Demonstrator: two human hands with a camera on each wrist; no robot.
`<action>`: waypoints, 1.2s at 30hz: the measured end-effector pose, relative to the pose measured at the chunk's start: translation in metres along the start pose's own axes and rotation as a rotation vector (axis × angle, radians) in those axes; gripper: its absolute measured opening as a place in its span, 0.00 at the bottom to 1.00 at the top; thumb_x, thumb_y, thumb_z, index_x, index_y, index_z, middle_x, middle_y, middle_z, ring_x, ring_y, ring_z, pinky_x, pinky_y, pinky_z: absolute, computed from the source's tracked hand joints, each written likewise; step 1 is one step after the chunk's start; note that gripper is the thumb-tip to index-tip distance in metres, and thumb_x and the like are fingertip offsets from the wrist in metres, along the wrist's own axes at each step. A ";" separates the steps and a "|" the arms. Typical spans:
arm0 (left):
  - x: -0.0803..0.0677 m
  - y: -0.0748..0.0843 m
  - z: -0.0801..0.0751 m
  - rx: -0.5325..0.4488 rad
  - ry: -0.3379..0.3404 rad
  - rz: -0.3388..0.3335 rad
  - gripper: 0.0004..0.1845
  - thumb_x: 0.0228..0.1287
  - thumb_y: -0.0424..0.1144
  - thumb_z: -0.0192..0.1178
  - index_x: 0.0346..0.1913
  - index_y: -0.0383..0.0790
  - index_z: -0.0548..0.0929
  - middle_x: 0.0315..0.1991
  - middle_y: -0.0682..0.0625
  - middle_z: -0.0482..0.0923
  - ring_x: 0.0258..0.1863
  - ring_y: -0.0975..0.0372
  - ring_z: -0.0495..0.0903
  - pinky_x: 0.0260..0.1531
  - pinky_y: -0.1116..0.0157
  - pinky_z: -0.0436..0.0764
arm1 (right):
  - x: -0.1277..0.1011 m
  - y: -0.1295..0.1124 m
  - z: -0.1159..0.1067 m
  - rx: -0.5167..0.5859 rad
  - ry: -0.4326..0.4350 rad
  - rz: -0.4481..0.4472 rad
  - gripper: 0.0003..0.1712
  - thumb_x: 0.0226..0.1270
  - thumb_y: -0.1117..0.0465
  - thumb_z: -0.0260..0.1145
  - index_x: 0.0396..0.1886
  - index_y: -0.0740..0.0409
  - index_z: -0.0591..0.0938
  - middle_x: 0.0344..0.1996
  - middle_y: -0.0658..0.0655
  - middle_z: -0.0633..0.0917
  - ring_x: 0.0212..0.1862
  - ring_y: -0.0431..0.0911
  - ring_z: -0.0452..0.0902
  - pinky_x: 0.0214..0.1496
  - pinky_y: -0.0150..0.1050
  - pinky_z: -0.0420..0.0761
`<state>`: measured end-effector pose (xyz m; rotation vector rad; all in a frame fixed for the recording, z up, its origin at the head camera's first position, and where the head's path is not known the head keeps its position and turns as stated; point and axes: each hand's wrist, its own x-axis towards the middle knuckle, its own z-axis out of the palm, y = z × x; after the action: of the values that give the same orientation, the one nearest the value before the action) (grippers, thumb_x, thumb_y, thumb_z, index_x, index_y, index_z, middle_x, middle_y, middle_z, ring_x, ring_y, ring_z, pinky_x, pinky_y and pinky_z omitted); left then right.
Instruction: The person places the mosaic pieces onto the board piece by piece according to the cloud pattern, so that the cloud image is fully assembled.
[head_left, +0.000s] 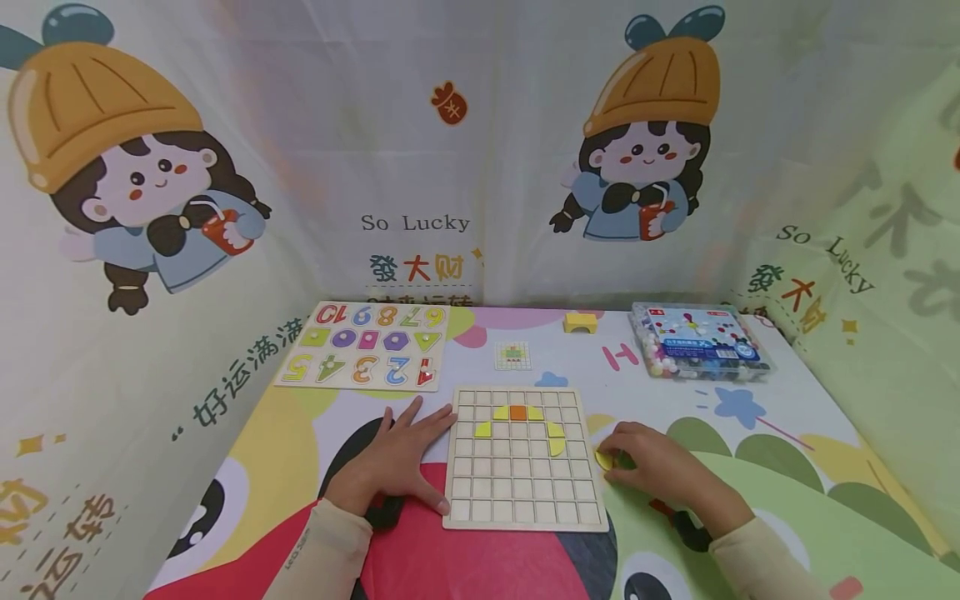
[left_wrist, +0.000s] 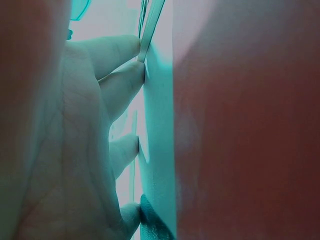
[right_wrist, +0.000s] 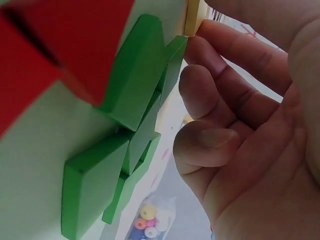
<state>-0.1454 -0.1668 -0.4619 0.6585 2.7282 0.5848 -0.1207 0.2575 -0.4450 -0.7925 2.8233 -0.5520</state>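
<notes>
A square wooden grid board [head_left: 522, 490] lies flat in the middle of the table. In its upper rows sit several yellow curved pieces [head_left: 557, 439] and one orange square [head_left: 518, 413]. My left hand [head_left: 397, 457] rests at the board's left side with spread fingers, the thumb at its lower left corner and fingertips at the edge. Just right of the board, my right hand [head_left: 651, 463] pinches a yellow piece [head_left: 604, 460] at its fingertips. Green blocks [right_wrist: 132, 75] and red blocks [right_wrist: 95, 50] lie beside that hand in the right wrist view.
Behind the board at left is a number-and-shape puzzle board [head_left: 360, 346]. A small picture card [head_left: 513, 356] and a yellow arch block [head_left: 581, 323] lie farther back. At the back right stands a clear case of beads [head_left: 701, 342]. Printed curtains [head_left: 525, 183] enclose the table.
</notes>
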 end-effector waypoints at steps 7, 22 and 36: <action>0.000 0.001 0.000 -0.005 0.001 -0.003 0.69 0.32 0.69 0.83 0.83 0.59 0.63 0.85 0.58 0.57 0.87 0.42 0.41 0.79 0.27 0.37 | 0.000 0.001 0.001 -0.015 0.018 -0.006 0.14 0.67 0.55 0.78 0.50 0.49 0.90 0.42 0.41 0.84 0.43 0.34 0.77 0.46 0.40 0.84; 0.000 -0.001 -0.001 0.021 -0.006 -0.020 0.70 0.32 0.69 0.84 0.84 0.61 0.61 0.86 0.60 0.55 0.88 0.45 0.40 0.81 0.30 0.36 | 0.028 -0.025 -0.009 -0.009 0.078 0.009 0.13 0.68 0.58 0.75 0.50 0.51 0.90 0.41 0.43 0.82 0.42 0.37 0.76 0.45 0.38 0.83; 0.001 -0.002 0.000 0.027 -0.010 -0.014 0.70 0.32 0.71 0.83 0.84 0.61 0.62 0.86 0.60 0.56 0.88 0.44 0.40 0.80 0.30 0.37 | 0.091 -0.085 0.018 -0.101 0.035 -0.149 0.11 0.69 0.55 0.76 0.49 0.46 0.90 0.43 0.45 0.84 0.43 0.37 0.77 0.48 0.37 0.85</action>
<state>-0.1471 -0.1677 -0.4627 0.6470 2.7340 0.5406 -0.1535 0.1366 -0.4326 -1.0287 2.8590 -0.4510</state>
